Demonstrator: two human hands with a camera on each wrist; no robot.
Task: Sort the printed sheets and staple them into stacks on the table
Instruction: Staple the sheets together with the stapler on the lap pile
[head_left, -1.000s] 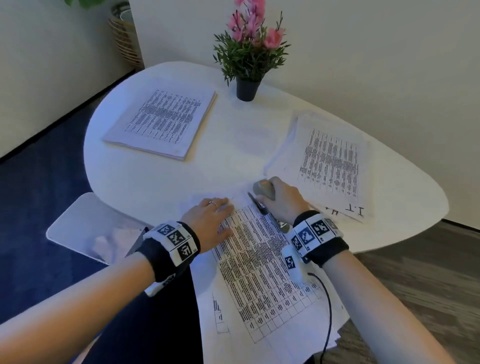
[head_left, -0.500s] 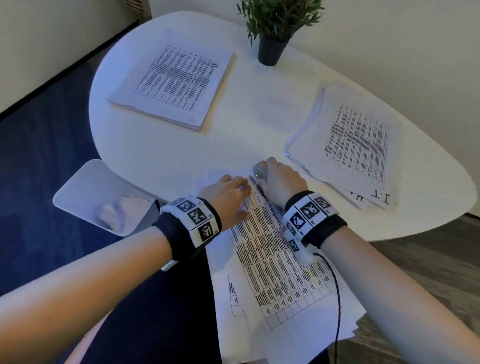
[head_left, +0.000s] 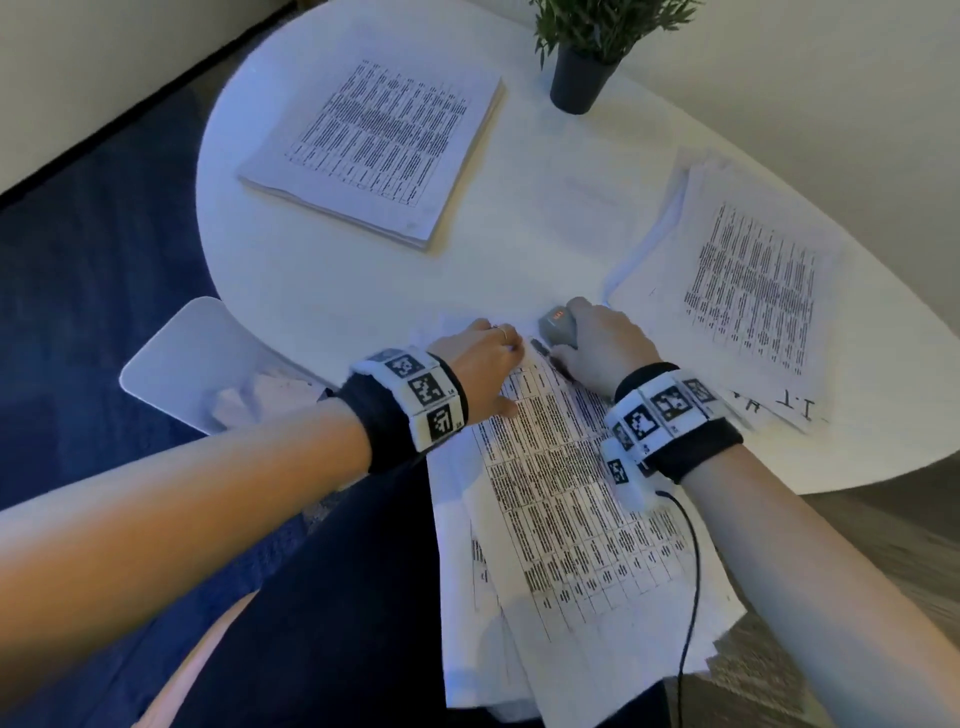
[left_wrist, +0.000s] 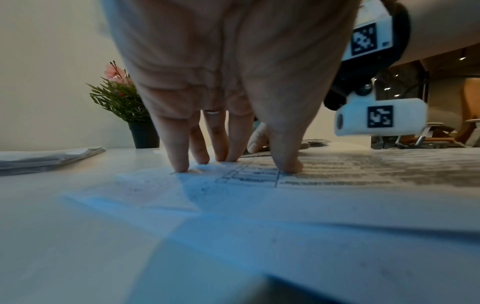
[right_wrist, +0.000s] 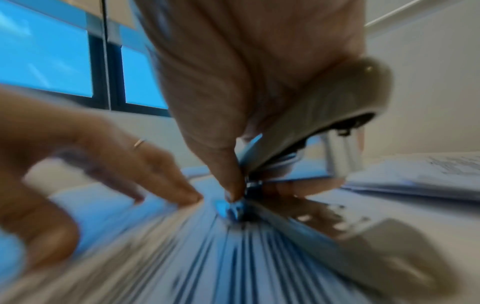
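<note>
1. Left hand (head_left: 480, 358) lay flat, fingers straight, fingertips (left_wrist: 182, 164) pressing the top corner of the near printed sheets (head_left: 561, 519); it grasped nothing.
2. Right hand (head_left: 602, 348) was curled around a grey stapler (head_left: 557, 328), set at that same corner just beside the left fingers.
3. The near sheets overhung the edge of the white table (head_left: 322, 291).
4. A neat stack (head_left: 379, 150) lay at far left; a looser pile (head_left: 753, 291) at right.
5. Potted plant (head_left: 582, 78) stood at the far edge.

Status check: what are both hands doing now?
Left hand flat, pinning printed sheets. Right hand grips stapler at sheets' corner. Nothing in the way.
</note>
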